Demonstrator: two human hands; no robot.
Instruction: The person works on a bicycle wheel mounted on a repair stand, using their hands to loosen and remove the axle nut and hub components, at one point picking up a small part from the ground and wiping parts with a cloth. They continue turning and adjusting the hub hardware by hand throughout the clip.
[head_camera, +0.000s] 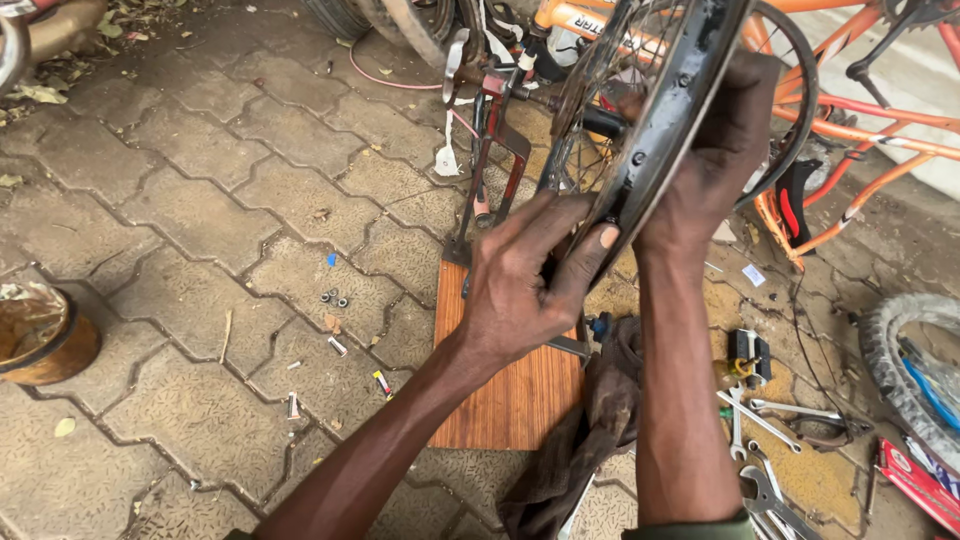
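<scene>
A bare black bicycle wheel rim (668, 110) with spokes stands mounted in a red metal truing stand (492, 150). My right hand (718, 160) grips the rim from the right side, fingers wrapped over its edge. My left hand (528, 280) reaches up to the rim's lower part, thumb pressed on the rim's edge and fingers on the spoke side. The stand's base rests on a brown wooden board (515, 390).
A dark rag (590, 430) lies on the board's right edge. Spanners and small tools (765, 420) lie at right, near a tyre (905, 370). An orange bicycle frame (860, 110) stands behind. Small nuts (334, 297) lie scattered on the paving stones; a round tin (40, 340) sits at left.
</scene>
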